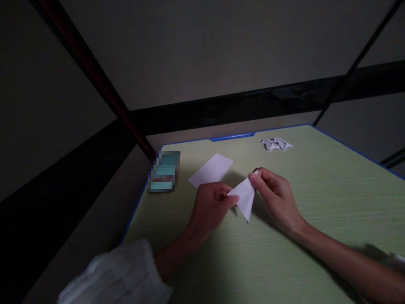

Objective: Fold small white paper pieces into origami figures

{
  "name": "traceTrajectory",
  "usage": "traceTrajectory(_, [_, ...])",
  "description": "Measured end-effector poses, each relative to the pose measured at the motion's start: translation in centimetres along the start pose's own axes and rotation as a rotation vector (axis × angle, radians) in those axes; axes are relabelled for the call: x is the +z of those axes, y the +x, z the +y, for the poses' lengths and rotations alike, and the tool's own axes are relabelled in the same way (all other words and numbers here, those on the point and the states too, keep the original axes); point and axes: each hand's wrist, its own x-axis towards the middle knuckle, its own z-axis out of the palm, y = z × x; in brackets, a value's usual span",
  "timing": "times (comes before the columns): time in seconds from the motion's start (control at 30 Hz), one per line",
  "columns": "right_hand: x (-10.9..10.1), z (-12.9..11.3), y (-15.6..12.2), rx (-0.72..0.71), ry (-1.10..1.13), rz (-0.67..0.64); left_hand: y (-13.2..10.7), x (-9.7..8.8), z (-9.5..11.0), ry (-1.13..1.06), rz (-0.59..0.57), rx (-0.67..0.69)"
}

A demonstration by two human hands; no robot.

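Note:
A small white folded paper point(245, 196), triangular in outline, is held above the table between both hands, one point hanging downward. My left hand point(212, 203) pinches its left corner between thumb and fingers. At the upper right corner, my right hand point(274, 195) grips it with the thumb on top and the fingers behind. Just beyond my left hand lies a flat white sheet of paper point(211, 169), its near edge partly hidden by that hand. The undersides of the folded paper are out of sight.
The pale green table point(341, 190) has a blue edge and a blue groove point(232, 137) at the back. Folded white paper figures point(276, 144) sit at the back right. A pixelated phone-like object point(164, 172) lies at the left edge. Wall panels point(221, 50) stand behind.

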Motion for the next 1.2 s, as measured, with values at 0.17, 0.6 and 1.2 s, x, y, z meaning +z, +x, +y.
traceTrajectory(0.17, [0.09, 0.39, 0.00, 0.129, 0.015, -0.203, -0.06, 0.11, 0.06, -0.052, 0.080, 0.027])
traceTrajectory(0.6, [-0.05, 0.24, 0.17, 0.204, -0.048, -0.303, 0.02, 0.02, 0.13, -0.126, 0.145, 0.016])
traceTrajectory(1.2, [0.04, -0.08, 0.29, 0.256, -0.073, -0.520, 0.57, -0.37, -0.31, -0.222, 0.250, -0.002])
